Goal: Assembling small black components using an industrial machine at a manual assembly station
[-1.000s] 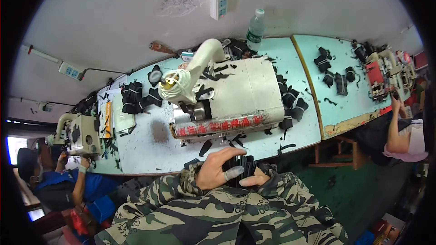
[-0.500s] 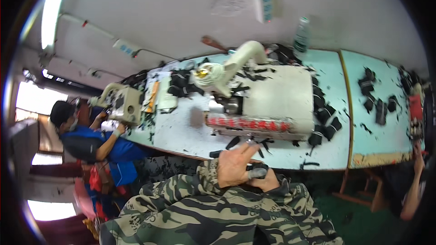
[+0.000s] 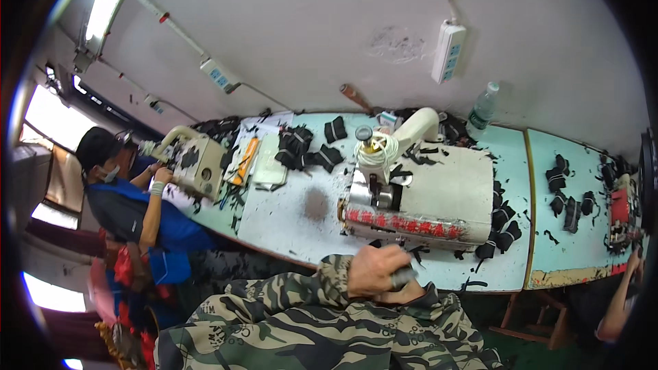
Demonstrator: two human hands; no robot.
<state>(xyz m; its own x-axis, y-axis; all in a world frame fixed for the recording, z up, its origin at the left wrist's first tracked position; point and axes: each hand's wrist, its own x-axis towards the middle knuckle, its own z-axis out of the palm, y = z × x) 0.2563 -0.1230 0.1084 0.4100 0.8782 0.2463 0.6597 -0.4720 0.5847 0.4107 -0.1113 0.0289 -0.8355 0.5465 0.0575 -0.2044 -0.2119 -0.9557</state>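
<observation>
My left hand (image 3: pixel 373 270) is in front of the sewing machine, at the table's near edge, with its fingers curled and blurred. Close against it, lower and to the right, is my right hand (image 3: pixel 404 292), partly hidden behind the left. A small dark grey piece (image 3: pixel 404 277) shows between the two hands; whether it is fabric or a finger covering I cannot make out. Just beyond them stands the beige sewing machine (image 3: pixel 439 181), with a curved arm, metal parts at its left end and a red-lettered strip along its front.
Black cloth bundles (image 3: pixel 295 147) lie left of the machine, others (image 3: pixel 504 233) at its right. A plastic bottle (image 3: pixel 483 109) stands by the wall. A co-worker (image 3: pixel 127 195) sits at another machine (image 3: pixel 199 168) on the left; another person's arm (image 3: pixel 622 294) shows at far right.
The view has shifted, so the table and machine sit lower and further right. My left hand's fingers, stretched toward the machine's front edge before, are now curled and drawn back over my right hand.
</observation>
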